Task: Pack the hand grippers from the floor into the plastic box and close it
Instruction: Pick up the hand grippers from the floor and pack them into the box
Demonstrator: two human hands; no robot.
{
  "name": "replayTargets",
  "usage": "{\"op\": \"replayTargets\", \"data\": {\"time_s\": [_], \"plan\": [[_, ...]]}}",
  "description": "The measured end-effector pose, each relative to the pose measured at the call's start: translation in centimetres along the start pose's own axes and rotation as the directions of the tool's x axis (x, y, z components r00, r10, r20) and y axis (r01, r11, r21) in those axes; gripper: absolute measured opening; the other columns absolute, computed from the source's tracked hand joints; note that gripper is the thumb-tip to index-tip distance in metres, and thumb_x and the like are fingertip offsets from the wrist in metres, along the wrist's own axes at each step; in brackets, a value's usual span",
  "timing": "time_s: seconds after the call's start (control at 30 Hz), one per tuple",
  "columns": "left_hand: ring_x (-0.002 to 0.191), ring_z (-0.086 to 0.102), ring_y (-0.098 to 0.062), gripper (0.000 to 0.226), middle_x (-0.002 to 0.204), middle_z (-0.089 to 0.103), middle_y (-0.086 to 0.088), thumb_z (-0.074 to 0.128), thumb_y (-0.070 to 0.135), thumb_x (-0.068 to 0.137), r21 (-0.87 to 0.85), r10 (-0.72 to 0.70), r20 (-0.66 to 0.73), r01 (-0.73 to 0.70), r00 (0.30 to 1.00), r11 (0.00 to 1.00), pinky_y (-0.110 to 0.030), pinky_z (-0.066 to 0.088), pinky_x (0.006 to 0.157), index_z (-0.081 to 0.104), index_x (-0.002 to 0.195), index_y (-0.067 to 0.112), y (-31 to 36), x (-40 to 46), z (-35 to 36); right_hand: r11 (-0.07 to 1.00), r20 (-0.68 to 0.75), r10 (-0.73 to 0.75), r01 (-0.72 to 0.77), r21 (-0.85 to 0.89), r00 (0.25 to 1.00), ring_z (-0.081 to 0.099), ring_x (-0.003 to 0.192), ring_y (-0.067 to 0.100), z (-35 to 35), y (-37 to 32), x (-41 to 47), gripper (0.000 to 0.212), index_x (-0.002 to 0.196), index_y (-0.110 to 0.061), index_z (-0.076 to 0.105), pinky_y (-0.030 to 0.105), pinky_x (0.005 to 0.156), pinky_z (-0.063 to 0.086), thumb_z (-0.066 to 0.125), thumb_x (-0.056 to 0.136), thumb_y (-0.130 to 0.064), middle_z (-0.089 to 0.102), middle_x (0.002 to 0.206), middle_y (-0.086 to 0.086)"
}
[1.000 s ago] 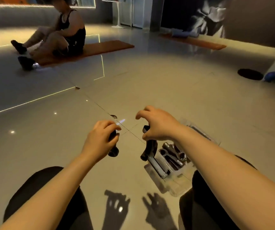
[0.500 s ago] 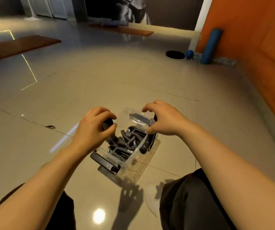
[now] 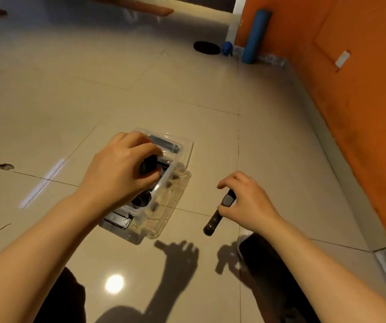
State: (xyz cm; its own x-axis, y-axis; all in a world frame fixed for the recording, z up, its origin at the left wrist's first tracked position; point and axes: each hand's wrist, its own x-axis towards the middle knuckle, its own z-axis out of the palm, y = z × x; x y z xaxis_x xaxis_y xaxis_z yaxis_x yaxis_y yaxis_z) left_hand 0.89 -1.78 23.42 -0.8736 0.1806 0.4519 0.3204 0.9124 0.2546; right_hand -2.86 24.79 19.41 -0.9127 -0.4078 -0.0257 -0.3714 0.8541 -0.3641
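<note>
Two hands work low over a tiled floor [image 3: 187, 89] with plenty of open room ahead and to the left, while an orange wall [image 3: 350, 101] closes in on the right, a blue roll [image 3: 256, 36] leaning on it. Half a second ago both hands hovered over the clear plastic box [image 3: 185, 150]; now the right hand [image 3: 247, 201] has swung out to the right of it, fingers curled round a black hand gripper [image 3: 218, 213] that hangs just above the floor. Left hand [image 3: 119, 173] stays over the box, pinching another dark gripper handle [image 3: 148, 165] at its rim. Inside the lidless box lie several more dark grippers [image 3: 166, 145], and it rests on a clear tray or lid [image 3: 171, 206]
</note>
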Motion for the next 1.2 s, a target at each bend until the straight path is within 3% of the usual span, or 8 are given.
{"op": "replayTargets", "data": {"time_s": [0.2, 0.37, 0.6, 0.7, 0.8, 0.93, 1.07, 1.2], "plan": [[0.100, 0.054, -0.034, 0.032, 0.104, 0.062, -0.010, 0.070, 0.030, 0.074, 0.067, -0.004, 0.014, 0.003, 1.000, 0.998, -0.040, 0.051, 0.061, 0.067, 0.100, 0.012, -1.0, 3.2, 4.8, 0.998, 0.153, 0.003, 0.006, -0.055, 0.988, 0.050, 0.092, 0.014, -2.4, 1.8, 5.8, 0.033, 0.101, -0.025, 0.061, 0.028, 0.073, 0.044, 0.072, 0.070, -0.032, 0.049, 0.103, -0.008], [0.095, 0.056, -0.026, 0.041, 0.101, 0.062, -0.003, 0.047, 0.047, 0.078, -0.007, -0.130, 0.065, 0.131, 0.989, 0.991, -0.035, 0.048, 0.068, 0.069, 0.095, 0.016, -4.3, 3.4, 7.0, 0.953, 0.196, -0.175, 0.216, -0.212, 0.965, 0.041, 0.094, 0.016, -2.7, 0.9, 12.7, 0.037, 0.110, -0.025, 0.057, 0.026, 0.072, 0.035, 0.068, 0.076, -0.034, 0.044, 0.102, -0.008], [0.098, 0.056, -0.024, 0.038, 0.102, 0.061, -0.001, 0.054, 0.051, 0.080, 0.038, -0.284, 0.077, 0.282, 0.956, 0.959, -0.040, 0.054, 0.069, 0.067, 0.100, 0.021, -6.1, 5.9, 6.5, 0.876, 0.254, -0.390, 0.442, -0.194, 0.885, 0.051, 0.092, 0.019, -3.2, -2.1, 22.2, 0.033, 0.105, -0.026, 0.061, 0.032, 0.072, 0.045, 0.068, 0.076, -0.039, 0.050, 0.103, -0.005], [0.095, 0.056, -0.021, 0.037, 0.100, 0.061, 0.001, 0.056, 0.049, 0.079, 0.061, -0.391, 0.021, 0.389, 0.920, 0.919, -0.034, 0.049, 0.072, 0.066, 0.101, 0.021, -7.1, 6.5, 5.0, 0.799, 0.265, -0.506, 0.562, -0.213, 0.821, 0.048, 0.100, 0.023, -2.4, -3.3, 26.0, 0.023, 0.104, -0.028, 0.063, 0.031, 0.077, 0.043, 0.063, 0.083, -0.038, 0.052, 0.105, -0.003], [0.094, 0.055, -0.022, 0.035, 0.100, 0.062, 0.000, 0.062, 0.043, 0.076, 0.121, -0.499, -0.088, 0.506, 0.862, 0.854, -0.031, 0.045, 0.071, 0.067, 0.100, 0.019, -7.8, 6.8, 3.0, 0.718, 0.323, -0.572, 0.651, -0.246, 0.754, 0.044, 0.106, 0.023, -1.2, -3.8, 29.3, 0.028, 0.111, -0.029, 0.062, 0.030, 0.081, 0.041, 0.060, 0.086, -0.042, 0.052, 0.113, -0.003], [0.095, 0.055, -0.025, 0.031, 0.100, 0.062, -0.001, 0.075, 0.034, 0.074, 0.203, -0.585, -0.178, 0.611, 0.792, 0.765, -0.037, 0.050, 0.069, 0.067, 0.100, 0.019, -7.1, 6.4, 1.5, 0.569, 0.419, -0.648, 0.770, -0.289, 0.636, 0.050, 0.100, 0.022, -0.8, -6.0, 33.3, 0.033, 0.110, -0.030, 0.062, 0.030, 0.072, 0.040, 0.063, 0.083, -0.048, 0.056, 0.109, -0.003], [0.093, 0.055, -0.022, 0.033, 0.098, 0.063, 0.001, 0.071, 0.040, 0.074, 0.192, -0.659, -0.264, 0.708, 0.704, 0.679, -0.037, 0.052, 0.069, 0.067, 0.100, 0.020, -5.0, 5.6, 1.5, 0.378, 0.455, -0.734, 0.860, -0.344, 0.504, 0.055, 0.097, 0.025, -0.8, -9.6, 35.0, 0.035, 0.108, -0.026, 0.061, 0.028, 0.067, 0.033, 0.064, 0.082, -0.049, 0.059, 0.107, -0.002], [0.097, 0.054, -0.019, 0.037, 0.100, 0.062, 0.004, 0.066, 0.044, 0.074, 0.132, -0.742, -0.341, 0.811, 0.577, 0.570, -0.037, 0.052, 0.076, 0.067, 0.103, 0.022, -2.5, 5.9, 3.4, 0.277, 0.435, -0.808, 0.909, -0.313, 0.396, 0.058, 0.090, 0.025, -0.2, -13.2, 34.5, 0.032, 0.107, -0.022, 0.063, 0.030, 0.066, 0.041, 0.066, 0.082, -0.042, 0.060, 0.103, 0.001]]}}
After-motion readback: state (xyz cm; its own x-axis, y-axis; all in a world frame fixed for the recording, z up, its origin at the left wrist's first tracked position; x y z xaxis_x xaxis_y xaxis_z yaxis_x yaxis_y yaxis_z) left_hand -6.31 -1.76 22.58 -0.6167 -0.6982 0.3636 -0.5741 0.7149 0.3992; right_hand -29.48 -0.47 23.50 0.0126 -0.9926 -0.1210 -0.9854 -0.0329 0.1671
